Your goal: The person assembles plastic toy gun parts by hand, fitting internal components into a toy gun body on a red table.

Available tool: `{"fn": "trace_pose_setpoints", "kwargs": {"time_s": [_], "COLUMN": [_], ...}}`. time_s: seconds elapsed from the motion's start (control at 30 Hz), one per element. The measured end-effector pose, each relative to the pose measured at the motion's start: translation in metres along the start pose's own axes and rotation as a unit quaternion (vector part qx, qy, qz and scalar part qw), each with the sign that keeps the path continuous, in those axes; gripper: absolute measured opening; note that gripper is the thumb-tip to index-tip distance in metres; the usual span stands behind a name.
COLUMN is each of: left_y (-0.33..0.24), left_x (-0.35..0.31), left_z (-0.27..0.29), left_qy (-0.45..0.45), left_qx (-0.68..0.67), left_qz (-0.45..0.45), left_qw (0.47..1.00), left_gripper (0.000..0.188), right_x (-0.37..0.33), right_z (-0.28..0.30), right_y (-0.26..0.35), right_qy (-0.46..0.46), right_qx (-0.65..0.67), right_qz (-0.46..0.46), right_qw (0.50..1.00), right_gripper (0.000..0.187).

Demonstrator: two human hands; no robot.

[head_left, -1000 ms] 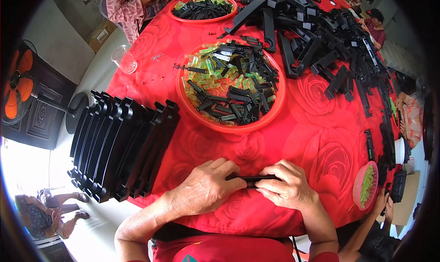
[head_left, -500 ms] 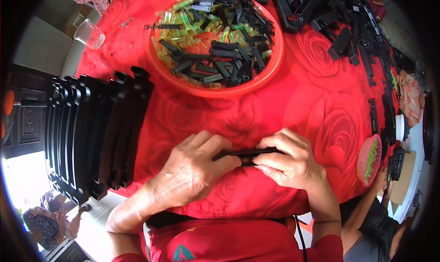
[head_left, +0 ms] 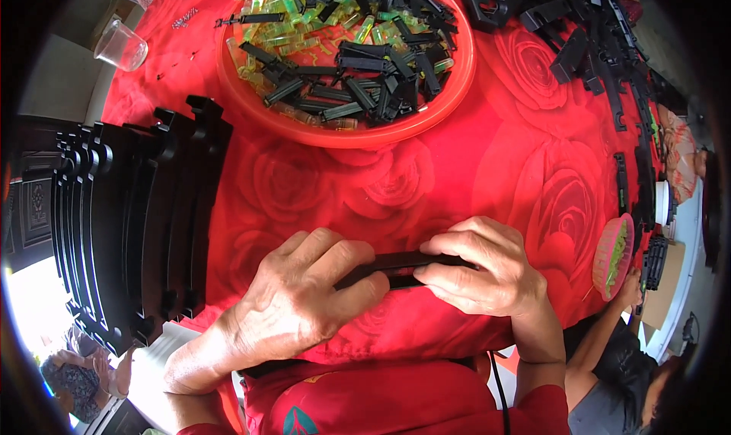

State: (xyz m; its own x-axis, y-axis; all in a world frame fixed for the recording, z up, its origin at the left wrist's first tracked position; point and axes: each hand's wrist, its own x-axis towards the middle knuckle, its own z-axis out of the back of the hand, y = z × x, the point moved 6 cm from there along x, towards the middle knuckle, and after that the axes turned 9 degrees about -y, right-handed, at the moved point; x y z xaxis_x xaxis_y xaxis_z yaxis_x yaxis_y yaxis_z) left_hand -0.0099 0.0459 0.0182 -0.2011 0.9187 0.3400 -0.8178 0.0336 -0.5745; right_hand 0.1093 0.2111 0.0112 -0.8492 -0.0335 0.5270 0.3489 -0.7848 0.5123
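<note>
Between my hands is a long, narrow black plastic part (head_left: 401, 261), held roughly level above the near side of the table. My left hand (head_left: 301, 294) is closed around its left end, thumb and fingers wrapping it. The right end is pinched by my right hand (head_left: 487, 271), fingers along the top and thumb underneath. A dark slot or second black piece shows just below the upper edge; I cannot tell which. My fingers hide both ends of the part.
A row of long black plastic parts (head_left: 141, 222) stands at the left. Ahead, an orange-red basin (head_left: 358, 140) holds black and yellow-green pieces. Black parts (head_left: 567, 50) pile up far right. A clear cup (head_left: 126, 48), a pink basket (head_left: 607, 256) and a co-worker's hand (head_left: 630, 292) are at the sides.
My hands have moved slightly apart, the left one shifting left and down, so more of the black part shows between them. The basin and the row of parts sit farther left in view.
</note>
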Motion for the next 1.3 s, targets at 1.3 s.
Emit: {"fn": "trace_pose_setpoints", "kwargs": {"time_s": [1.3], "left_y": [0.005], "left_x": [-0.011], "left_z": [-0.011], "left_qy": [0.019], "left_qx": [-0.02], "left_qz": [0.024], "left_qw": [0.999], "left_gripper": [0.041], "right_x": [0.102], "right_z": [0.022], "right_y": [-0.059], "right_qy": [-0.034], "right_qx": [-0.06], "right_qz": [-0.121], "right_qw": [0.99], "right_gripper": [0.02]}}
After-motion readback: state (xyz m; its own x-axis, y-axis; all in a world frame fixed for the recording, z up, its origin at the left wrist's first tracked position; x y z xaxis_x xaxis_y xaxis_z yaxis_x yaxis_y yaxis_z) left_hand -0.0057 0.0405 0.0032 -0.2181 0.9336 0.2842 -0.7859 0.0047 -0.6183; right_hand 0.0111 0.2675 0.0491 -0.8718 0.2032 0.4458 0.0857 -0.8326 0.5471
